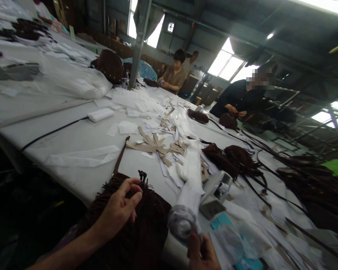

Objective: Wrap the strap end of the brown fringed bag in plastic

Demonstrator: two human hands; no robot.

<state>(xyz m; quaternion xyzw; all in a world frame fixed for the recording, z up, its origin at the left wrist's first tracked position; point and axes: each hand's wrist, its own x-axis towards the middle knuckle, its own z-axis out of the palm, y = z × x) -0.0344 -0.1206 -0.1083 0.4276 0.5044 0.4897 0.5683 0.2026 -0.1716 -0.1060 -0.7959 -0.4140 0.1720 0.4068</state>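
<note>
A dark brown fringed bag (146,225) lies at the table's near edge, its short strap with a metal clip reaching up and left. Over the fringe is my left hand (118,212), fingers loosely bent, thumb and index apart, nothing visible between them. Black knotted cord ends (142,175) stick up just beyond its fingertips. Low in the view, my right hand (202,250) grips the edge of a whitish roll (182,224), which is blurred; it may be tape or film. Part of the right hand is cut off by the frame's bottom.
Right of the roll stands a tape dispenser (218,191) or similar grey device. Beige strips (157,144) and white paper scraps (141,101) litter the table (81,138). More brown bags (231,157) with long straps lie right. Two co-workers (176,73) (239,97) handle brown items across the table.
</note>
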